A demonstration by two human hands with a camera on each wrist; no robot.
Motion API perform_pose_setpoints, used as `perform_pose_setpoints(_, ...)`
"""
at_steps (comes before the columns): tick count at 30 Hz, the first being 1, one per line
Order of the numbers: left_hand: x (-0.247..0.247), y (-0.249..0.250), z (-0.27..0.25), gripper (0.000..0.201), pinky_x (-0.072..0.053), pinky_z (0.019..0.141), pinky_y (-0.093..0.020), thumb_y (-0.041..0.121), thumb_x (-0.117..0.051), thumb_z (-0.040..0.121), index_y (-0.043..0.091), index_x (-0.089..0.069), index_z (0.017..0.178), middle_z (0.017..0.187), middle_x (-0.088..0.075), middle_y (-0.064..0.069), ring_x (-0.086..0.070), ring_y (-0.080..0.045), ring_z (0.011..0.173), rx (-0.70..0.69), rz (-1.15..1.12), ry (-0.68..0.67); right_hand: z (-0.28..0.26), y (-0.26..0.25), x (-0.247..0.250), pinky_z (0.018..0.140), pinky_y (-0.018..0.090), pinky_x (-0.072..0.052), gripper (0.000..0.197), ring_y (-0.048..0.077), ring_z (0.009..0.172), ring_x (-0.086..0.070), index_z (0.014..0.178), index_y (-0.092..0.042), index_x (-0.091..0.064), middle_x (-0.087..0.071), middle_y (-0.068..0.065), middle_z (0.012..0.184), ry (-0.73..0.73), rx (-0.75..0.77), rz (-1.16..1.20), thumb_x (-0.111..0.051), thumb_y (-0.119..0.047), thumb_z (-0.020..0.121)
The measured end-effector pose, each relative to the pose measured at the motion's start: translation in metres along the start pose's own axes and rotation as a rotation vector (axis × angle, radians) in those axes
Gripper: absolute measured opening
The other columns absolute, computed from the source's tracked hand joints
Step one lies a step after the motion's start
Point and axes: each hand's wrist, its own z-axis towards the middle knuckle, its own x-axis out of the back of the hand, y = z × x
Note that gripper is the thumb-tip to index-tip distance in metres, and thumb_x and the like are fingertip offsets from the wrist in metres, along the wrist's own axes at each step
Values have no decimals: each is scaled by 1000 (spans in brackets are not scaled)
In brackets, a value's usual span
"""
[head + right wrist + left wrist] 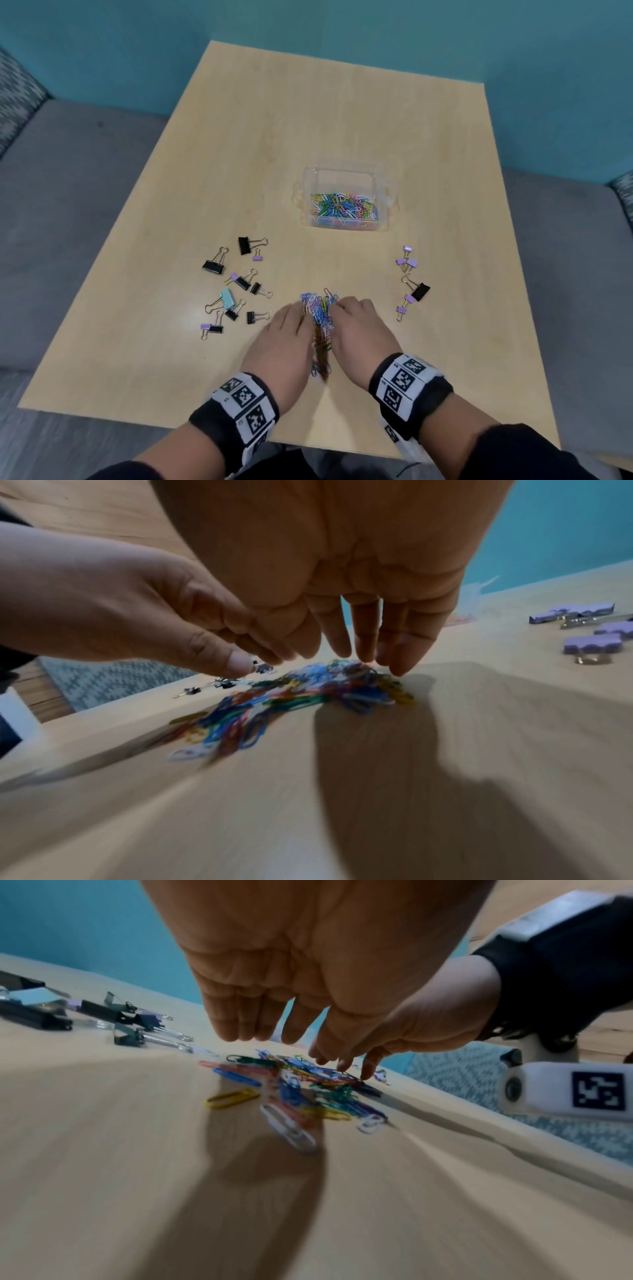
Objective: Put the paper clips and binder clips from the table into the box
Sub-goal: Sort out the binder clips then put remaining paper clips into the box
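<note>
Both hands, left hand [281, 337] and right hand [360, 329], fingers straight, corral the paper clip pile [320, 313] at 6 o'clock from the clear box [346, 197]. Risk: loose scoop, clips spill in transit.

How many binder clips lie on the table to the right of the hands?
6. Three purple clips sit clustered nearest the box, one black clip closer to the person, then two more purple clips nearer still. None looks hidden.
</note>
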Motion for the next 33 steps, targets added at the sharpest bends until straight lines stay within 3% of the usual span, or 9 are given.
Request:
perform_pose_setpoints(7,0,-13,31,56,-43,103,-42,13,-67,72,-4,-55,124,128,-56,-22,-52,-35,120,-140,92,36,25,-2,5,82,39,-43,45,30,106,-42,128,-14,-45,-45,7,125,-28,-12,-112,-51,-15,84)
perform_pose_setpoints(10,4,-16,14,41,-47,99,-35,19,-57,79,4,-62,117,120,-63,-12,-57,-28,113,-220,41,98,10,-2,5,79,39,-44,37,29,102,-44,123,-15,-50,-49,5,121,-53,97,-105,-48,-16,86)
perform_pose_setpoints(12,4,-18,-8,40,-50,92,-34,26,-51,82,11,-58,119,121,-59,-7,-55,-26,108,-142,-53,103,-5,5,7,78,40,-46,38,28,100,-45,124,-16,-50,-51,4,118,-16,89,-41,-49,-18,86)
perform_pose_setpoints(15,2,-18,-40,66,-50,78,-30,39,-70,71,20,-46,129,119,-47,0,-46,-20,98,46,-184,5,-33,19,6,76,36,-47,46,26,100,-44,130,-20,-43,-46,3,118,-2,-116,64,-56,-27,87)
perform_pose_setpoints(18,-6,-13,-42,88,-49,79,-29,42,-78,62,22,-37,138,119,-46,0,-43,-20,96,90,-161,-70,-46,20,-3,77,32,-48,66,23,109,-40,139,-28,-26,-34,-1,125,-113,-240,75,-60,-41,84)
perform_pose_setpoints(21,-9,-8,-18,85,-50,83,-34,38,-75,70,20,-33,142,122,-43,-1,-42,-22,100,116,-217,-28,-30,12,-8,77,33,-50,73,22,108,-39,140,-32,-23,-31,-3,124,-65,-232,100,-63,-44,80)
perform_pose_setpoints(26,0,-5,31,51,-45,83,-33,23,-63,83,27,-42,130,113,-40,1,-42,-19,98,119,-301,-12,9,4,-2,72,32,-47,50,22,106,-39,132,-27,-39,-36,-1,121,-43,-141,93,-58,-31,86)
perform_pose_setpoints(30,0,-11,49,21,-40,62,-30,12,-58,83,21,-51,101,96,-39,2,-41,-17,76,76,-217,-10,25,10,1,68,36,-44,25,26,95,-45,114,-18,-52,-44,4,113,-25,-67,64,-48,-14,89)
perform_pose_setpoints(33,1,-14,53,26,-27,50,-30,6,-67,71,19,-49,83,82,-37,2,-31,-16,61,33,-95,-39,27,17,3,57,33,-33,12,25,75,-44,91,-16,-50,-46,4,95,1,-53,67,-54,-5,86)
